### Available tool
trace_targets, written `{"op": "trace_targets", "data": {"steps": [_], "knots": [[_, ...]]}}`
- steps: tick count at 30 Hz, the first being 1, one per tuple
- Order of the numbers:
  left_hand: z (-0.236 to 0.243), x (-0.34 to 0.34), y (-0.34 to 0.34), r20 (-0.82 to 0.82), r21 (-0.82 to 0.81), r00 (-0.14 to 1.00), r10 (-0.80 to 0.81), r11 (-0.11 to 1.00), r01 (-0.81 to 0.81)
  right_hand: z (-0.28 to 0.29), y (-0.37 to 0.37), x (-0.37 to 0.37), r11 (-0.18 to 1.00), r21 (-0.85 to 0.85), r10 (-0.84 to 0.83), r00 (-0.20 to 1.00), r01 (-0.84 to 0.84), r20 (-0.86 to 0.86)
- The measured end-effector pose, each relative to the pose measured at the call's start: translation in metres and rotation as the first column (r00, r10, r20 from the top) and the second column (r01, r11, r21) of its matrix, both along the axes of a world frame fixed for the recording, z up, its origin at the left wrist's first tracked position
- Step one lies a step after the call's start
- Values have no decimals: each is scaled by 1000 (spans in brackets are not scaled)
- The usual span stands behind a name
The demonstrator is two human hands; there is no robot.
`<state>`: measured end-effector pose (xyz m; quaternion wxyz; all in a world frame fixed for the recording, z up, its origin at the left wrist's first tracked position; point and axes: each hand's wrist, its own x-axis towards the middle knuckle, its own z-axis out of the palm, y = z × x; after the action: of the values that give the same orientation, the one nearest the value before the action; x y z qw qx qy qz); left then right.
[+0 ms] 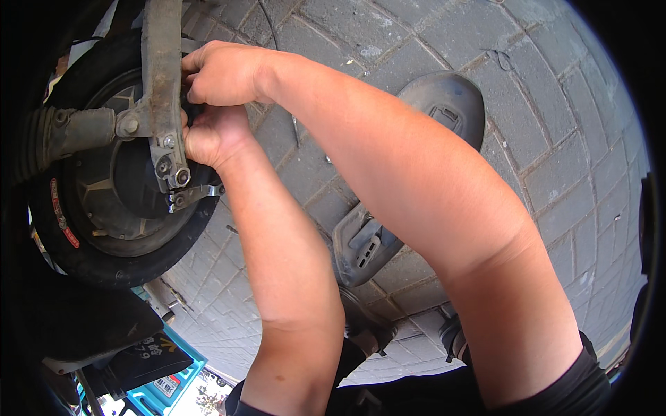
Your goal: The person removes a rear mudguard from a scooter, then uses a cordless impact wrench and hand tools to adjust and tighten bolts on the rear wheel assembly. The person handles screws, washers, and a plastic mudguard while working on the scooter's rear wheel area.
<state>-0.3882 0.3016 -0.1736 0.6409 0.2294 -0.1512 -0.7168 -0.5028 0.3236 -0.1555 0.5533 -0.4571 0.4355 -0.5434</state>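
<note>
The metal arm and wheel are lying just left of our partly hidden right hand and left hand; we cannot tell what they are gripping.

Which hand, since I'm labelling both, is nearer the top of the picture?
The right hand, beside the grey metal bar in front of the tire; the left hand sits just below it.

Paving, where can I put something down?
Bare paving spreads right of the dark plastic cover; a smaller patch lies between wheel and left forearm. It's crowded beside the metal fork, at the left hand and right hand.
</note>
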Motion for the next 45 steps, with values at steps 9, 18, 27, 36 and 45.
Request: {"op": "trace_targets", "data": {"steps": [9, 18, 27, 36, 45], "knots": [[-2, -3, 3, 94, -50, 995, -37, 998, 42, 18, -10, -9, 980, 88, 194, 950, -177, -243], [-4, -3, 3, 94, -88, 995, -39, 995, 48, -7, -2, 6, 997, -66, -47, 988, 37, -148], [0, -10, 6, 104, 49, 991, 79, 995, -85, -21, 8, 4, 928, 305, -324, 871, 215, 370], [-5, -7, 15, 274, 33, 956, 107, 992, -121, -1, -23, 28, 799, 530, -531, 747, 285, 399], [6, -9, 26, 420, 106, 900, 114, 979, -174, 7, -45, 34, 754, 552, -585, 746, 356, 319]]}}
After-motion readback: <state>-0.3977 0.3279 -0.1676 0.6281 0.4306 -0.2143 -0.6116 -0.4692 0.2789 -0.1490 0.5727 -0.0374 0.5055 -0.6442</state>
